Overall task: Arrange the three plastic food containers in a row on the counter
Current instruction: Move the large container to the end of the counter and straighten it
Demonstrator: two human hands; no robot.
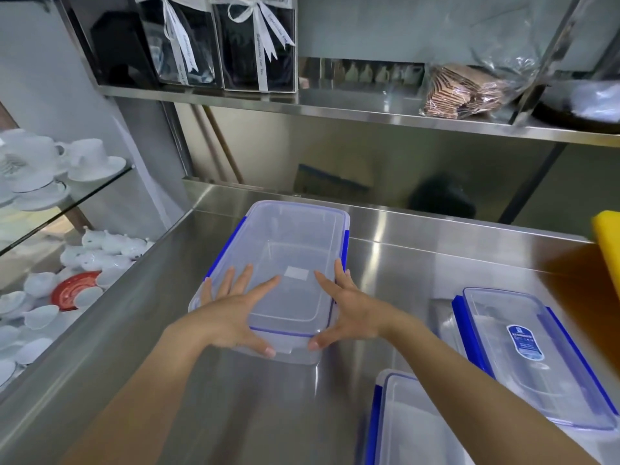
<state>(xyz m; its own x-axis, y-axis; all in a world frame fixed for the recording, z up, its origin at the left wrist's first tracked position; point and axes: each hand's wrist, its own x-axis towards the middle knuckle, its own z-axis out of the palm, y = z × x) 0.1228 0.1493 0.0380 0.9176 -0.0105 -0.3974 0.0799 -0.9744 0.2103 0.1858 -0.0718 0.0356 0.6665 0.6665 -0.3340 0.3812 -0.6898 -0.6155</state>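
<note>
A clear plastic food container [288,243] with blue clips and a lid stands on the steel counter [402,263], its long side running away from me. My left hand [235,313] lies on its near left corner, fingers spread over the lid and thumb on the front edge. My right hand [345,307] grips its near right corner the same way. A second lidded container [523,357] with a blue label sits at the right. A third container [412,427] shows at the bottom, partly hidden by my right forearm.
A yellow object [609,243] stands at the right edge of the counter. Left of the counter, a glass shelf [100,186] and the space below hold white cups and dishes [84,263]. A steel shelf [335,105] above carries dark ribboned boxes and a bag.
</note>
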